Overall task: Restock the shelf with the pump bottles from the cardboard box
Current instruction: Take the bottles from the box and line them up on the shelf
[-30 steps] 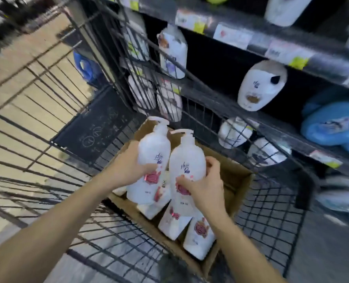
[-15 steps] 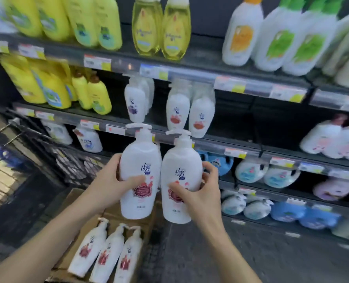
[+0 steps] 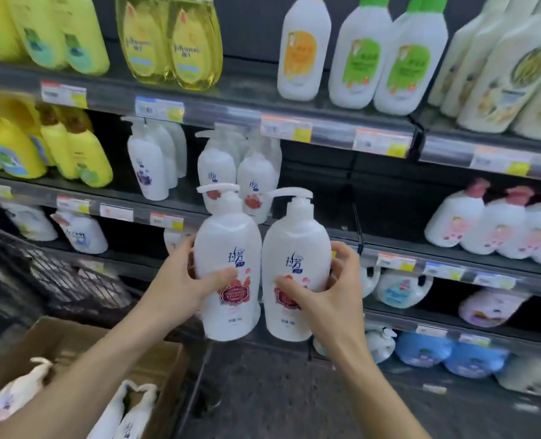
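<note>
I hold two white pump bottles with red flower labels upright, side by side, in front of the shelves. My left hand (image 3: 180,286) grips the left pump bottle (image 3: 228,248); my right hand (image 3: 329,289) grips the right pump bottle (image 3: 296,245). Just behind them, matching pump bottles (image 3: 256,172) stand in rows on the second shelf (image 3: 187,201); dark free shelf space lies to their right. The cardboard box (image 3: 82,337) sits at the lower left with several more white pump bottles (image 3: 130,410) lying in it.
The top shelf (image 3: 237,109) carries yellow and white bottles with price tags along its edge. Yellow bottles (image 3: 73,153) fill the second shelf's left, white pink-capped ones (image 3: 497,223) the right. A black wire cart (image 3: 66,280) surrounds the box. Lower shelves hold blue and white refill pouches.
Both hands lifted the two pump bottles out of the box and up toward the second shelf. My view rose from the cart and box to face the shelves.
</note>
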Demonstrator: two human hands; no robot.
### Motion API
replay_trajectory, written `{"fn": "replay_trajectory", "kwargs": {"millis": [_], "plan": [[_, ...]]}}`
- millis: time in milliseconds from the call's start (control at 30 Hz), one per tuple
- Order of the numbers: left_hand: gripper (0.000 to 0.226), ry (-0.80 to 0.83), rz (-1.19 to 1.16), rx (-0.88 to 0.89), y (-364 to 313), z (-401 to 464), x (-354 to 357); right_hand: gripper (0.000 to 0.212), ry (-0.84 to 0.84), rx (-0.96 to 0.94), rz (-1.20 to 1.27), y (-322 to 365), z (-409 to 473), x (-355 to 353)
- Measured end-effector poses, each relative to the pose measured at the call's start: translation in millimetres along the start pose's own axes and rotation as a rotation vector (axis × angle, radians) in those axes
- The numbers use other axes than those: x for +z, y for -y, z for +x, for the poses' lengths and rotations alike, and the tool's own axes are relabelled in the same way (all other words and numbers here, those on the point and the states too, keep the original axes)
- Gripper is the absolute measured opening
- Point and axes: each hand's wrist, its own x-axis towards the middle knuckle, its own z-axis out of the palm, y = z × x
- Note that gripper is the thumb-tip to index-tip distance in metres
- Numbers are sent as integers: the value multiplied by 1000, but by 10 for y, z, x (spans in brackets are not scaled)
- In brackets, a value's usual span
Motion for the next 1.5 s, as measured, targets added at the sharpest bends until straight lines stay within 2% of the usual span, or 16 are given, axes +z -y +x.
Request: {"fn": "replay_trajectory", "kwargs": {"millis": [467, 567, 733, 867, 1033, 1267, 1500], "plan": [[67, 82, -65, 89, 456, 1309, 1177, 76, -25, -22, 117, -1090, 1549, -516], [60, 97, -83, 92, 564, 1489, 1346, 72, -10, -7, 156, -1227, 1758, -605], [53, 128, -193, 71, 520, 1609, 1443, 70, 9, 7, 190, -1224, 2048, -637], [67, 180, -226, 74, 441, 1739, 1366, 69, -8, -15, 235, -1032, 2413, -686], [58, 242, -270, 88, 403, 1878, 1319, 77, -82, -73, 302, -894, 3099, -659], [61, 236, -342, 57, 457, 2063, 1397, 83, -178, -224, 127, -1148, 3877, -519], [68, 281, -357, 81, 504, 2102, 1432, 86, -151, -267, 143, -1349, 4278, -516]]}}
